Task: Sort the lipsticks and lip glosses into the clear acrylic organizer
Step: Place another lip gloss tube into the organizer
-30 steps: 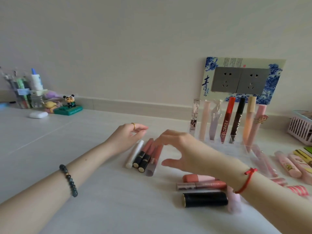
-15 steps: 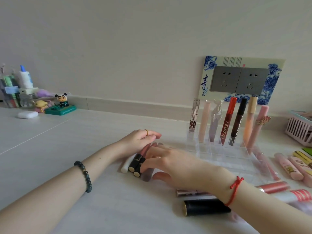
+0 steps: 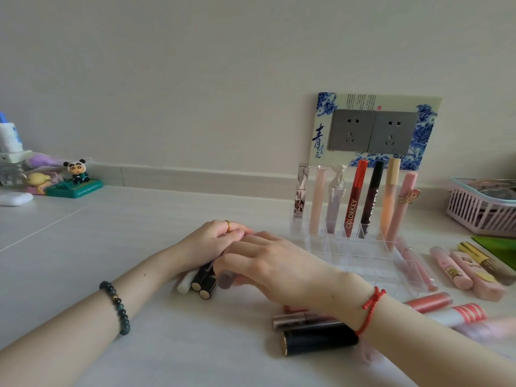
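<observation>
Both hands meet over a small bundle of lipsticks (image 3: 199, 283) lying on the white table: a white tube, two black tubes and a grey-ended one. My left hand (image 3: 212, 241), wearing a ring, curls over the bundle from the left. My right hand (image 3: 273, 265) covers it from the right, with the thumb under the grey-ended tube (image 3: 224, 280). The clear acrylic organizer (image 3: 349, 251) stands just right of the hands. Several tubes stand upright in its back row, among them a red gloss (image 3: 354, 202).
A black lipstick (image 3: 318, 342) and a metallic gloss (image 3: 301, 321) lie under my right forearm. Coral (image 3: 430, 301), striped (image 3: 460, 314) and pink tubes (image 3: 449, 270) lie to the right. A pink basket (image 3: 480, 210) sits far right and a panda figurine (image 3: 78, 174) far left.
Both hands have come down and closed together over the lipstick bundle; the right hand slid left from above the table onto the tubes. The view has shifted slightly left.
</observation>
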{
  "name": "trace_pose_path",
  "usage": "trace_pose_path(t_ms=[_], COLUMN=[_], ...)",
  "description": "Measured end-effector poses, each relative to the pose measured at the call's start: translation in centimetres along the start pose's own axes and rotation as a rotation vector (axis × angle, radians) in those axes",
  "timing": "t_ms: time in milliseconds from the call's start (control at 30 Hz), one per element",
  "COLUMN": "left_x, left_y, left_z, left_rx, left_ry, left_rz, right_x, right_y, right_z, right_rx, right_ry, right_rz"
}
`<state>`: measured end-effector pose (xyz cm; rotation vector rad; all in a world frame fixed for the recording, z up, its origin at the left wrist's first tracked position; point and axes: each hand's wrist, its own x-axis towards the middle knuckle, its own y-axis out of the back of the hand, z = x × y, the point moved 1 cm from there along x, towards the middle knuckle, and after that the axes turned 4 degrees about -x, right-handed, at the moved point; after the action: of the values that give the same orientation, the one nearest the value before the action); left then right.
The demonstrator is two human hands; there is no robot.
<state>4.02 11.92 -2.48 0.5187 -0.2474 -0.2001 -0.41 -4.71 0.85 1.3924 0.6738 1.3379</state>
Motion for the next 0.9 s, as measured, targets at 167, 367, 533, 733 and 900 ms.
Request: trace_pose_path(t_ms=[167, 367, 533, 733, 900], left_x=[0.4, 0.2, 0.2, 1.5, 3.2], left_y=[-0.2, -1.2, -3.6, -6.3, -8.5], left_z=[1.1, 4.8, 7.3, 9.2, 11.1], left_rx=[-0.258, -0.245, -0.301, -0.265, -0.242], left_ry=[-0.056, -0.303, -0.382, -0.414, -0.409], left_rz=[0.048, 0.134, -0.019, 0.02, 0.084], right_x=[-0.4, -2.1, -4.1, -6.9, -8.8], right_y=[1.6, 4.3, 6.5, 8.8, 10.5], right_z=[0.4, 0.9, 2.3, 3.7, 4.7], right_rx=[0.215, 0.455, 0.458, 0.425, 0.409], right_ry=[-0.099, -0.241, -0.384, -0.488, -0.578], right_rz=[0.128, 0.301, 0.443, 0.533, 0.564])
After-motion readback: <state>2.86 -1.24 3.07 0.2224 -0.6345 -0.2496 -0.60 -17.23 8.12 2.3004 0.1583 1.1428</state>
